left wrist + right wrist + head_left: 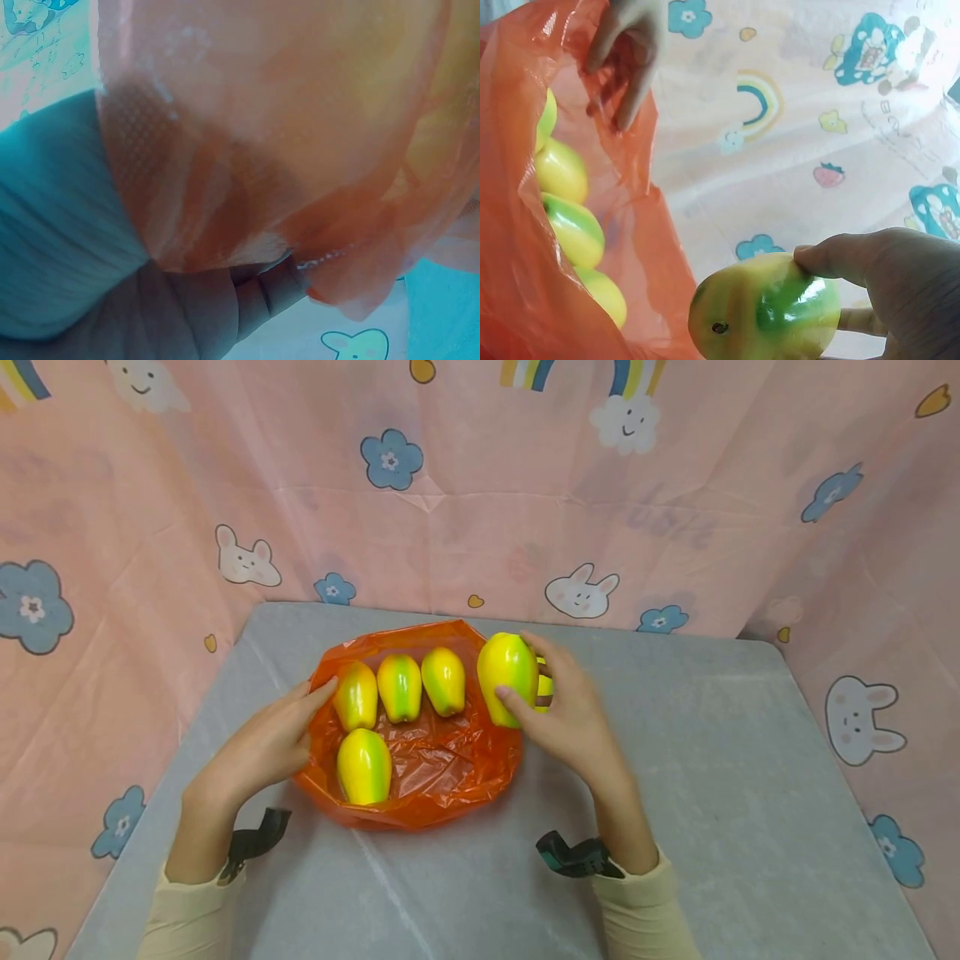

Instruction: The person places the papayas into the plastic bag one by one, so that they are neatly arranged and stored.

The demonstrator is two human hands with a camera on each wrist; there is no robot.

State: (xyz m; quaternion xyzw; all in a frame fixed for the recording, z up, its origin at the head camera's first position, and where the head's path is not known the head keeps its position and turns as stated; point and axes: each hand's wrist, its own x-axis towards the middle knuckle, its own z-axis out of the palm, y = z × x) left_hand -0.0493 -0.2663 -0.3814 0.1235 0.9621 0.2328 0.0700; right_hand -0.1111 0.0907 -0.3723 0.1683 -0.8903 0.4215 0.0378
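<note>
An orange plastic bag lies spread wide on the table. Inside it a row of mangoes runs along the far side, with one mango nearer the front left. My left hand holds the bag's left rim, its fingertips reaching over the edge; in the left wrist view the orange film covers part of that hand. Over the bag's right rim, my right hand grips a yellow-green mango between thumb and fingers. More yellow shows between those fingers; its source is partly hidden.
The grey table stretches to the right of the bag and in front of it. A pink patterned curtain stands behind and at both sides. Each wrist wears a black camera mount.
</note>
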